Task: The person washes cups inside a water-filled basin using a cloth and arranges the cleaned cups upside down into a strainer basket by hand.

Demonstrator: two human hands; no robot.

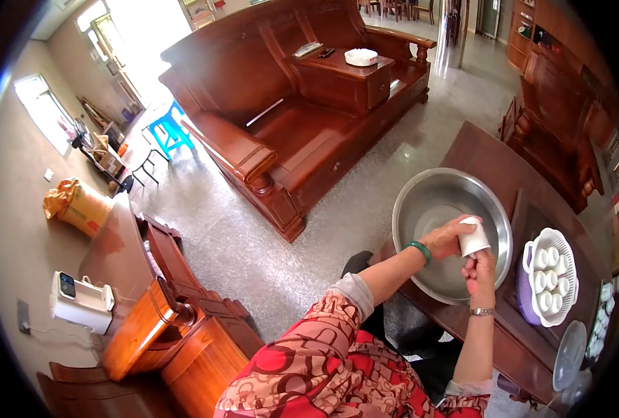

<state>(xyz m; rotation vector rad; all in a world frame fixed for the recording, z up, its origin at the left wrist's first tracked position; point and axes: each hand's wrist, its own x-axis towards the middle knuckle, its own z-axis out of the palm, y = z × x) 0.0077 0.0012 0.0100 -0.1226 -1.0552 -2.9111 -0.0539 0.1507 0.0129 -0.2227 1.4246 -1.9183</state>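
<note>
A small white cup (474, 240) is held tilted over a wide steel basin (412, 202). My left hand (449, 237), with a green bangle at its wrist, is closed around the cup's side. Below it, my right hand (481, 270) has its fingers bent up against the cup's lower end; a metal-banded watch is on that wrist. Its fingertips are partly hidden by the cup. What lies in the basin under my hands cannot be made out clearly.
The basin stands on a dark wooden table (476, 157). To its right, a white and purple plastic basket (572, 285) holds several white cups. A clear round lid (569, 355) lies near the table's right edge. Beyond the table is a wooden sofa (309, 132).
</note>
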